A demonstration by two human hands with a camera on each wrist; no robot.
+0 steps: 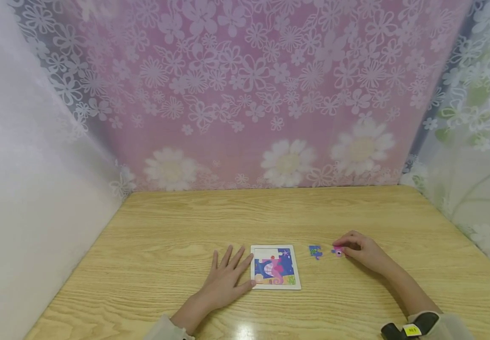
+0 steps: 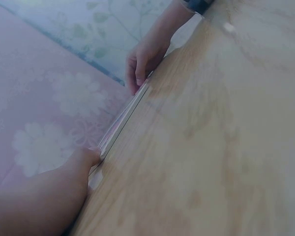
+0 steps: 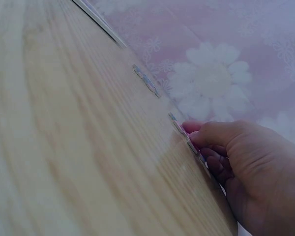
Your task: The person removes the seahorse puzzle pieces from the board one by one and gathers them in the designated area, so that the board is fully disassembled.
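A white-framed jigsaw puzzle (image 1: pixel 273 279) with a pink and blue sea picture lies on the table, its upper-left part showing bare white. My left hand (image 1: pixel 227 282) is spread flat beside it, thumb and index fingertip at the frame's left edge. To the right, my right hand (image 1: pixel 365 254) pinches a pink puzzle piece (image 1: pixel 337 251) with an eye printed on it; the fingers cover its right part. In the right wrist view this piece (image 3: pixel 176 125) appears edge-on, low over the wood. Between frame and right hand lies a blue puzzle piece (image 1: pixel 314 251) with green spots.
The wooden table (image 1: pixel 176 222) reaches back to a pink flowered curtain (image 1: pixel 227 94). Pale cloth (image 1: pixel 49 165) hangs along the left side, and a leaf-patterned curtain (image 1: pixel 483 156) along the right. A dark strap with a yellow label (image 1: pixel 412 329) is on the right wrist.
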